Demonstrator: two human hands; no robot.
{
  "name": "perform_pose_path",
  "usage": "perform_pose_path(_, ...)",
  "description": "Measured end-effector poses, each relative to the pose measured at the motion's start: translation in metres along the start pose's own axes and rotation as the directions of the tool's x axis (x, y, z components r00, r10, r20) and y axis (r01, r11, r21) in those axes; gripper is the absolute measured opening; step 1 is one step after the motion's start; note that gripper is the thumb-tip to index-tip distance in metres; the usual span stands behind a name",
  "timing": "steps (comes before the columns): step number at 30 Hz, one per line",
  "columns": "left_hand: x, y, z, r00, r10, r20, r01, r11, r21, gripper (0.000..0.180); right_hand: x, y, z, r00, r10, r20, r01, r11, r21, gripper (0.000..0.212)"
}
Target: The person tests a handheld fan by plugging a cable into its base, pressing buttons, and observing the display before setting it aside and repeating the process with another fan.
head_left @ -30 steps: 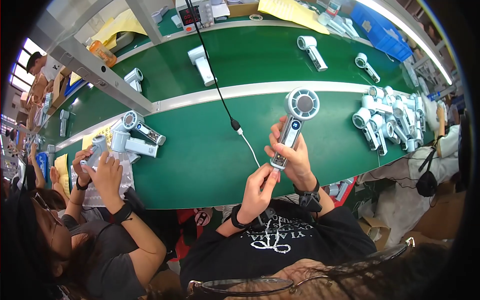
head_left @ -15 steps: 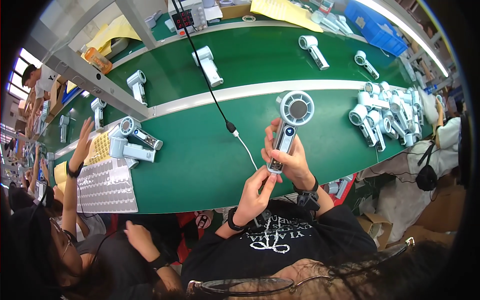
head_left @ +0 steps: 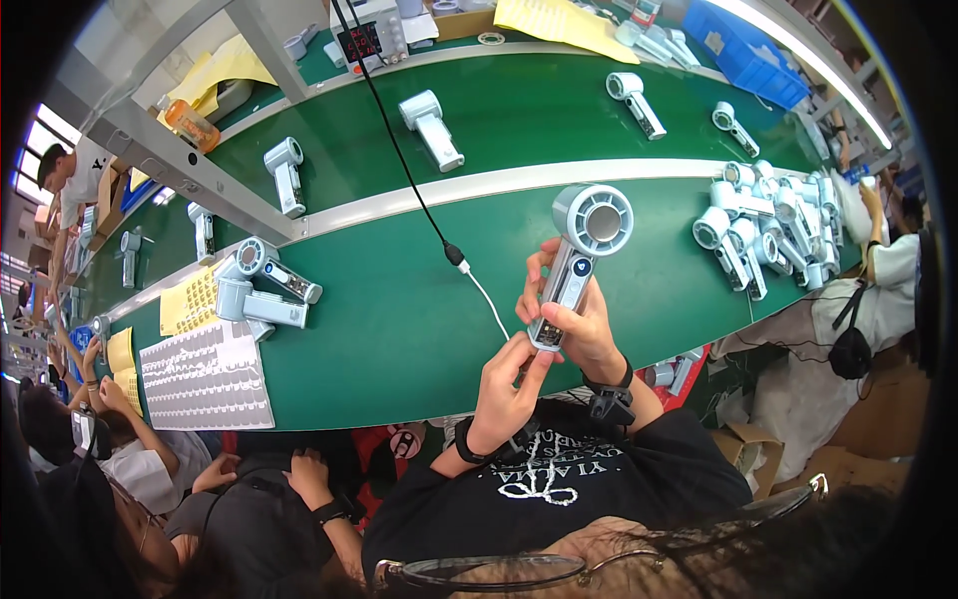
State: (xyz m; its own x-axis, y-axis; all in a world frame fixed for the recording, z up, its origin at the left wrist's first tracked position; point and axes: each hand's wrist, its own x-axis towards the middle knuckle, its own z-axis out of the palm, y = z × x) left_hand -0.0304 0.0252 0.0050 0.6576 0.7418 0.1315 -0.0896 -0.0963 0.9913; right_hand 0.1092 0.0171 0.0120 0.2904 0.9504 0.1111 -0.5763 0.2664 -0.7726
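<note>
My right hand (head_left: 591, 334) is closed around the handle of a pale blue-grey handheld fan (head_left: 569, 282). Its round head points up and away from me, with a small dark round display below it. Circuit parts show in the uncovered lower handle. At the handle's bottom end my left hand (head_left: 506, 397) pinches the end of a white cable (head_left: 487, 298); the plug itself is hidden by the fingers. A black connector (head_left: 454, 254) joins that cable to a black cord hanging from above.
A heap of similar fans (head_left: 768, 225) lies right on the green bench (head_left: 399, 369); several more (head_left: 264, 285) sit left, beside a sheet of white stickers (head_left: 205, 379). Fans (head_left: 431, 130) stand along the green belt behind. A co-worker (head_left: 249, 519) sits at left. A metal post (head_left: 190, 165) rises there.
The fans on the belt have shifted right. The co-worker's raised arm has come down. The fan in my hands has turned slightly; my grip is the same.
</note>
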Motion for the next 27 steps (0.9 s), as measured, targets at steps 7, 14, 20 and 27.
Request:
perform_pose_path(7,-0.001,-0.006,-0.001,0.999,0.016,-0.047,-0.015,1.0,0.022,0.012,-0.001,0.001,-0.003,1.0,-0.017,0.026,0.018,0.999,-0.044,0.067)
perform_pose_path(14,-0.001,-0.009,-0.007,0.999,-0.014,-0.031,0.012,0.999,-0.047,0.012,0.002,-0.001,-0.014,0.992,0.056,0.113,-0.044,0.993,-0.106,0.072)
perform_pose_path(20,0.007,-0.019,-0.025,0.981,-0.074,-0.176,0.042,0.982,-0.183,0.018,0.12,-0.055,-0.086,0.541,0.494,0.681,0.513,0.448,-0.732,0.079)
perform_pose_path(27,0.0,-0.036,-0.05,0.955,-0.115,-0.273,0.052,0.972,-0.227,0.024,0.23,0.019,-0.083,0.943,0.107,0.314,0.327,-0.147,-0.933,0.05)
